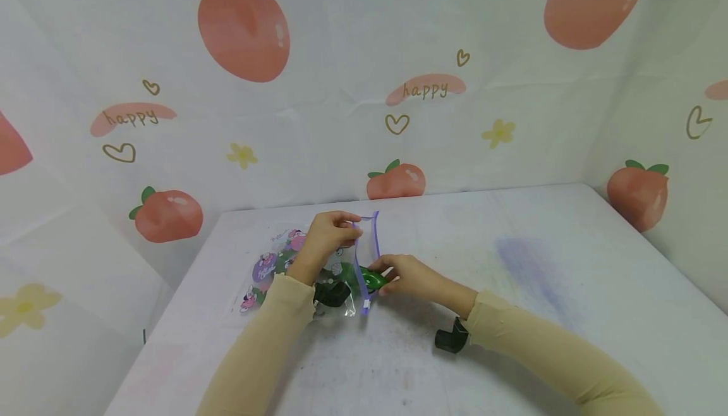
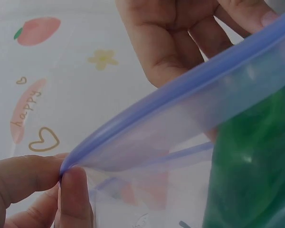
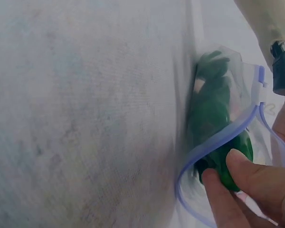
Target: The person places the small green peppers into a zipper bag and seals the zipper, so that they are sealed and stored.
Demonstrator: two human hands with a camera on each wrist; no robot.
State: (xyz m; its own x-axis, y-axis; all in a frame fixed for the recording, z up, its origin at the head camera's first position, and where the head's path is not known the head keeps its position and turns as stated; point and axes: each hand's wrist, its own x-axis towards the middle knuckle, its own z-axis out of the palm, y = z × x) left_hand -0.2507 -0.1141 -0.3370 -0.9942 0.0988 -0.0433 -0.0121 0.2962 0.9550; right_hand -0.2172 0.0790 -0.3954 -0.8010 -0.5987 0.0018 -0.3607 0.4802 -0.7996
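Note:
A clear zip bag (image 1: 264,269) with purple edging and cartoon prints lies left of centre, its mouth held apart. My left hand (image 1: 327,237) pinches the upper part of the bag's rim between thumb and fingers. At the opening, my right hand (image 1: 411,277) grips the end of a glossy green object (image 1: 372,279) with thumb and fingertips. In the right wrist view the long green object (image 3: 213,107) extends into the bag, past the purple zip strip (image 3: 228,133); its far end looks like several finger-shaped lobes. Its exact kind I cannot tell.
The bag rests on a white table (image 1: 443,378) with a bluish smudge at the right. A cloth backdrop (image 1: 335,30) printed with peaches stands behind. Black wrist cameras (image 1: 452,338) hang beneath both cream sleeves (image 1: 529,330).

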